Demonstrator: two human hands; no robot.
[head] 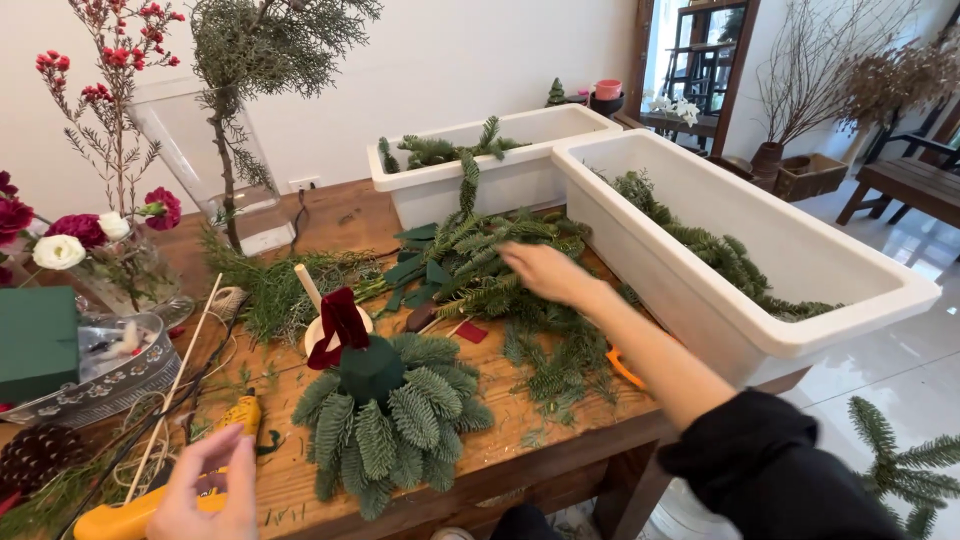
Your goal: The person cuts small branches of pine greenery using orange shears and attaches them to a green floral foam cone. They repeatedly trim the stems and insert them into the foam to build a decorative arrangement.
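Observation:
My right hand (545,272) reaches across the wooden table (480,455) into a heap of cut fir sprigs (500,290), fingers spread over the greenery; a firm grip on a sprig does not show. My left hand (210,490) rests at the near left edge, closed around yellow-handled clippers (125,517). Between the hands stands a green foam cone (372,370) ringed with short fir tips (385,430), a dark red ribbon (338,322) and a pale candle (308,285) behind it.
Two long white planter boxes (700,300) (500,185) with fir cuttings stand at the back right. A glass vase (215,160) with a conifer branch, red and white flowers (70,235), a silver tray (110,385), a pine cone (35,455) and sticks (180,375) crowd the left.

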